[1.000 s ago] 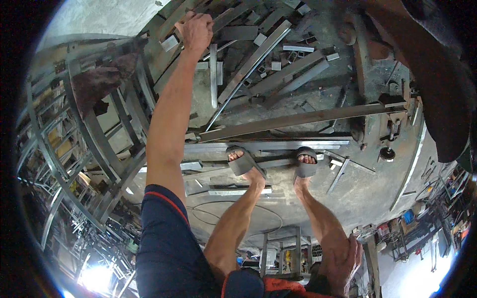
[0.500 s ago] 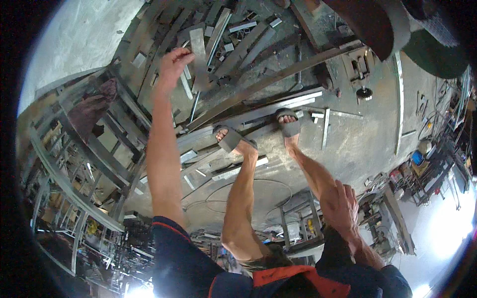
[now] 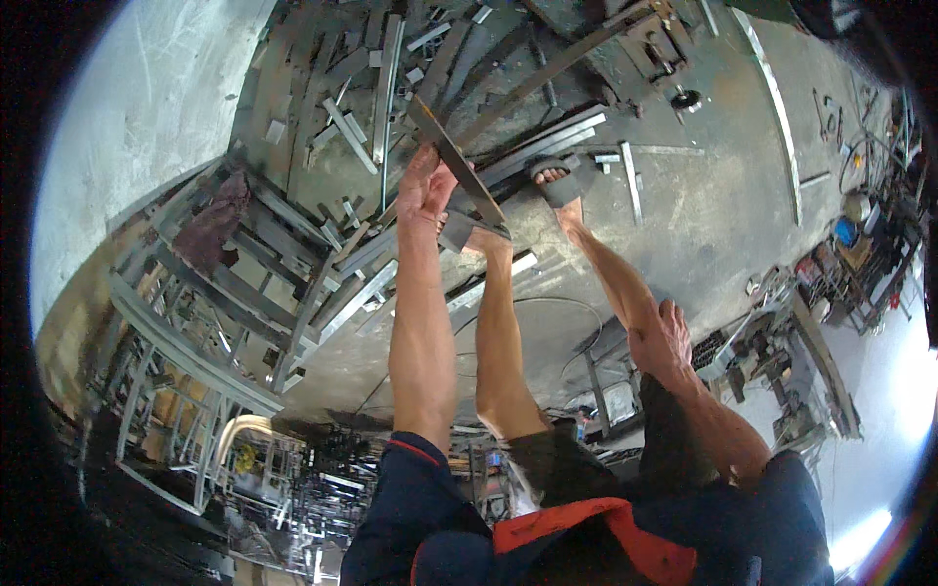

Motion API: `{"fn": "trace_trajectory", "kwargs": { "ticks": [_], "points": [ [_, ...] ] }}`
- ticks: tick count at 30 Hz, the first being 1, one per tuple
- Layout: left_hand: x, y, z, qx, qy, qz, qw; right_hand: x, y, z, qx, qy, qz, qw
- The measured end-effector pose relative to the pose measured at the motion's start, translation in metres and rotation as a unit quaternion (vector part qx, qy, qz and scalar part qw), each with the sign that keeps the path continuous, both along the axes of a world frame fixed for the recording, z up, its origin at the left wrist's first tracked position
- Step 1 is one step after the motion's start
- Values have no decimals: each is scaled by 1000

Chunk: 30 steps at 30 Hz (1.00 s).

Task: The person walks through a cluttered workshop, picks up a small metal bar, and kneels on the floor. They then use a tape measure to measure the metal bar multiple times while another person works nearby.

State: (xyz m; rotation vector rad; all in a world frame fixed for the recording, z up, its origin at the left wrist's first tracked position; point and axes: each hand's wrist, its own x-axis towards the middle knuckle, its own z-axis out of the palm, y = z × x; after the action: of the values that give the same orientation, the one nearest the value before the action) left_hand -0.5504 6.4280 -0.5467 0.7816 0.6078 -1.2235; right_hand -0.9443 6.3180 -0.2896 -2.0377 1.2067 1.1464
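Note:
My left hand (image 3: 424,188) is closed around a flat metal bar (image 3: 459,164). The bar hangs slantwise above the floor, its lower end in front of my left foot (image 3: 459,232). Part of the grip is hidden behind the bar. My right hand (image 3: 666,342) lies over my bent right knee with its fingers stretched out, holding nothing. Past the left hand, a long bright square tube (image 3: 388,88) and several short metal offcuts (image 3: 350,132) lie on the floor.
At left stands a welded metal frame (image 3: 200,337) with a dark red cloth (image 3: 213,223) draped on it. A clamp-like metal fixture (image 3: 657,61) sits ahead. Long bars (image 3: 772,107) and a thin wire loop (image 3: 586,317) lie on the floor. Tools and scrap crowd the right side.
My left hand has brought the flat bar back toward me and to the right, tilting it so its lower end points right. The view has shifted; my right hand stays on the knee.

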Motion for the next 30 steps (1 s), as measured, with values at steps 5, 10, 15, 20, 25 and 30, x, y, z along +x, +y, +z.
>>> {"fn": "trace_trajectory", "kwargs": {
  "ticks": [5, 10, 15, 20, 25, 30],
  "points": [
    [-38, -29, 50, -211, 14, -11, 977, -12, 3, 0, -3, -1, -7, 1000],
    [-69, -53, 88, -160, 37, -59, 985, -20, 6, -1, 5, 22, -43, 999],
    [-90, -71, 118, -49, 51, -120, 990, -34, 10, -6, 6, 19, -90, 996],
    [-101, -87, 172, 140, -95, -246, 954, -36, 7, 9, -95, -36, -172, 980],
    [-117, -106, 260, 206, -221, -243, 922, 21, -18, 60, -157, -332, -269, 890],
    [-144, -121, 330, 238, -242, -199, 920, 71, -44, 142, -191, -404, -312, 838]
  ]
}}
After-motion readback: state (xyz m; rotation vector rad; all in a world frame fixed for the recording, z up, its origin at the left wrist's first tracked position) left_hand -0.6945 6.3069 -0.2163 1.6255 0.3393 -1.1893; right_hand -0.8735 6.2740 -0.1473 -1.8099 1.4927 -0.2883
